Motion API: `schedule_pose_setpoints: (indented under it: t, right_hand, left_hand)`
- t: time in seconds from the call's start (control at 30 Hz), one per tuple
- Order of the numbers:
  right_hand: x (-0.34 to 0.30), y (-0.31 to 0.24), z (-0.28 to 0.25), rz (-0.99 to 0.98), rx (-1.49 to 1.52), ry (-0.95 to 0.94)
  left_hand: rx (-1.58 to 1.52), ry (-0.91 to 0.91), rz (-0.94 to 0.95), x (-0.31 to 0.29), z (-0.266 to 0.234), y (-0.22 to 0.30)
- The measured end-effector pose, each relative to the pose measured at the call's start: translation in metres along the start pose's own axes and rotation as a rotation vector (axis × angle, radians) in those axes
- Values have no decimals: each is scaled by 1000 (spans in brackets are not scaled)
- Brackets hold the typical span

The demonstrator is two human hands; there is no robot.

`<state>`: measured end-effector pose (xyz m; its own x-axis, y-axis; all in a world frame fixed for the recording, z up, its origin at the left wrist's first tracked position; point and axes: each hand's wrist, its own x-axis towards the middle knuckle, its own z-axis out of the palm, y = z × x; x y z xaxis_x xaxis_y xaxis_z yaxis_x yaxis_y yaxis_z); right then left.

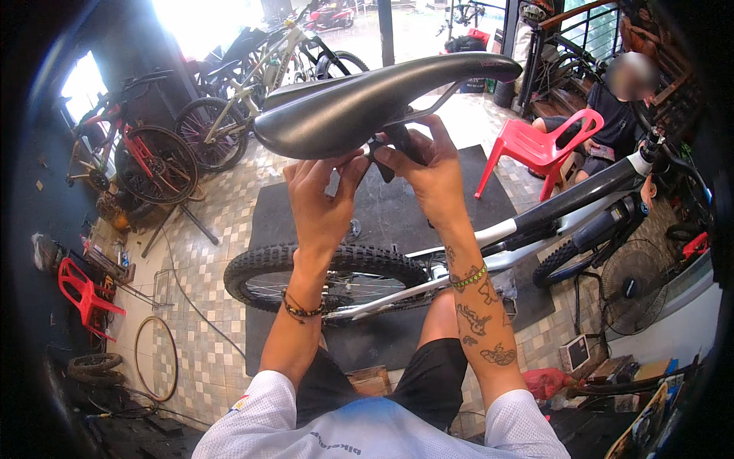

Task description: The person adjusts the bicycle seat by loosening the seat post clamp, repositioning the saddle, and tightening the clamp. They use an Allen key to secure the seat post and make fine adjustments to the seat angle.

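Working under 1 blk saddle (344, 107) — 2 hands (325, 191) (434, 174)

The saddle (344, 107) before me looks smooth and softly glossy, like synthetic leather, over a metal-looking rail (442, 105). The tire (262, 269) is rough, knobbly rubber; the bike frame (550, 212) has a slick, shiny finish. My shirt (264, 405) is textured mesh cloth, my shorts (432, 375) matt fabric. I see a matt, dark mat (279, 206) on tiled floor (202, 260), and a smooth, glossy plastic chair (535, 145).
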<state>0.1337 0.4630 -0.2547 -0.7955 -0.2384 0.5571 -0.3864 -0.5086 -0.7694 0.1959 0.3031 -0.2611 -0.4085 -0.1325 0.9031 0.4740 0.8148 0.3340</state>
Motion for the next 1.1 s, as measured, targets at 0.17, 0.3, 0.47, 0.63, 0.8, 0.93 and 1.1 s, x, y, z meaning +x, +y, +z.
schedule_pose_setpoints:
  t: [0.17, 0.3, 0.47, 0.63, 0.8, 0.93, 1.1]
  right_hand:
    - [-1, -1, 3, -36, 84, 0]
    - [3, -4, 4, -9, 5, 51]
    - [2, -6, 1, 3, 5, 42]
    - [1, -8, 11, -21, 13, 32]
    - [2, -3, 2, -83, 48, 43]
    - [2, 6, 12, 32, 125, 37]
    - [0, 3, 2, -23, 135, 24]
  left_hand:
    - [-89, -24, 33, 5, -13, -6]
    - [-411, -157, -121, 12, 3, -25]
    - [-113, -160, -50, 7, -1, -14]
    - [-504, -116, -103, 6, 17, -51]
    - [-538, -79, -102, -2, 29, -46]
    - [-737, 20, -388, -17, 34, -91]
    - [-755, 95, -241, -20, 49, -71]
